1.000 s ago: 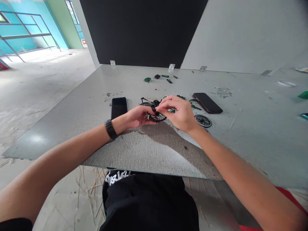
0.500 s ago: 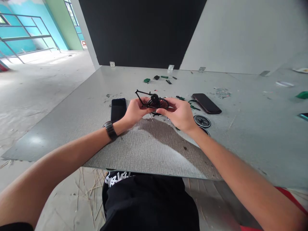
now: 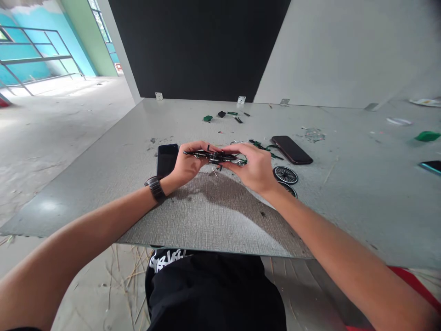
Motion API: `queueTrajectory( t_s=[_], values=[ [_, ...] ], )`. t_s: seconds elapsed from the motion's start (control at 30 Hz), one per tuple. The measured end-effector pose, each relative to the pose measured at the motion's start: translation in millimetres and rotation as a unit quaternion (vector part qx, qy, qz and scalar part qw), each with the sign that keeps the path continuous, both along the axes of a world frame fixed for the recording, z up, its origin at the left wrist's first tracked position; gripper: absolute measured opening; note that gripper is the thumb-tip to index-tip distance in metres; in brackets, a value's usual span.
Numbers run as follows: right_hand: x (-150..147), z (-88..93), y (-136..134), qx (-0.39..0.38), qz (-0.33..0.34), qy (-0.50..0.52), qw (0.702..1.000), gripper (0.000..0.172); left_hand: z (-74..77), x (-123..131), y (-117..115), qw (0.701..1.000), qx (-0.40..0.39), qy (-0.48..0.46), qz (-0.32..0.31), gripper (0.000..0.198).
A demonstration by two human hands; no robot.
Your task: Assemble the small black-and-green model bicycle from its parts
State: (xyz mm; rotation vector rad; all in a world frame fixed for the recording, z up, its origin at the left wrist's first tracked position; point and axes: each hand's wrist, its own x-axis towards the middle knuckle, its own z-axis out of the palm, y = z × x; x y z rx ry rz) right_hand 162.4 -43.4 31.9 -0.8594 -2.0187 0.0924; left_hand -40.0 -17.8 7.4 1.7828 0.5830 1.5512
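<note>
Between both hands, just above the table, is a small black model bicycle frame (image 3: 213,157), seen nearly edge-on. My left hand (image 3: 189,162) grips its left part, thumb below and fingers along the top. At its right end, by the wheel side, my right hand (image 3: 253,165) pinches it with thumb and fingers. The wheel in it is hard to make out from this angle. Two spoked model wheels (image 3: 285,174) lie beside my right wrist, one partly hidden by the arm. Green and black bicycle parts (image 3: 263,146) lie behind my right hand.
A dark phone (image 3: 167,158) lies by my left hand, and another phone (image 3: 292,149) rests at the right. Several small green and black pieces (image 3: 222,114) are spread near the back panel (image 3: 203,50). A green piece (image 3: 427,136) sits far right on the table (image 3: 358,193).
The model bicycle frame has been turned from a side-on view to nearly edge-on, its raised left end tipped down. Both hands still hold it. The camera view shifted slightly.
</note>
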Motion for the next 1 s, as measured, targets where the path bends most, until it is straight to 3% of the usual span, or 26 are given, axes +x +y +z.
queueTrajectory(
  t_s=[0.23,0.37,0.73,0.9,1.0],
  values=[
    [2.1,0.2,-0.4,0.076,0.002,-0.024,0.997,0.023,-0.3,-0.3,-5.1,0.993,0.11,0.014,0.038,0.008],
    [1.4,-0.3,-0.3,0.068,0.001,-0.012,0.998,0.029,-2.2,-3.8,-4.9,0.992,0.102,0.045,0.051,0.012],
    [5.5,-2.3,3.5,0.079,-0.002,-0.038,0.996,0.019,4.8,-1.6,-6.8,0.994,0.056,0.086,0.047,0.02],
    [6.7,-0.2,2.9,0.073,0.018,-0.034,0.997,0.02,4.7,-5.6,-7.1,0.967,0.163,0.131,0.143,0.014],
    [6.5,1.2,1.5,0.065,0.021,-0.03,0.997,0.02,5.0,-8.0,-8.3,0.952,0.204,0.155,0.168,0.013]
  ],
)
